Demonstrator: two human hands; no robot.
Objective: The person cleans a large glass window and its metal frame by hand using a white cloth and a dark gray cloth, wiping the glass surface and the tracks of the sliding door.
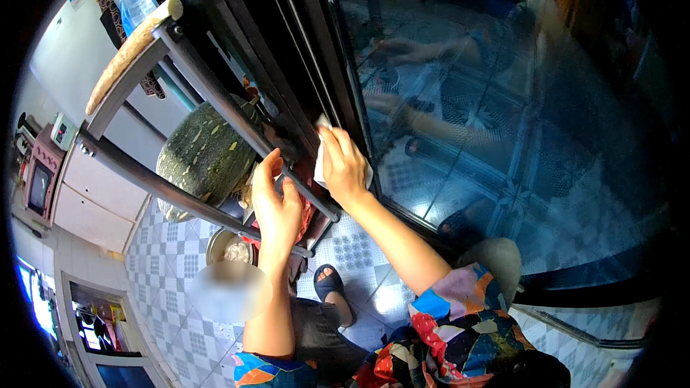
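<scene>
My right hand [343, 167] is closed on a white cloth [323, 162], pressing it against the dark door frame [339, 72] beside the glass. Part of the cloth sticks out past the fingers and beneath the palm. My left hand [277, 205] is raised by the lower end of a grey metal rack [237, 118], thumb and fingers apart, with nothing visible in it. Whether it touches the rack's tube I cannot tell. A big mottled green pumpkin [205, 154] rests in the rack, just beyond my left hand.
A long pale gourd-like thing [133, 54] lies along the rack's top. The dark glass door panel [474, 122] fills the right side and reflects my arms. A metal pot [221, 246] stands on the tiled floor [165, 273]. White cabinets [100, 208] and a pink oven [43, 176] are at left.
</scene>
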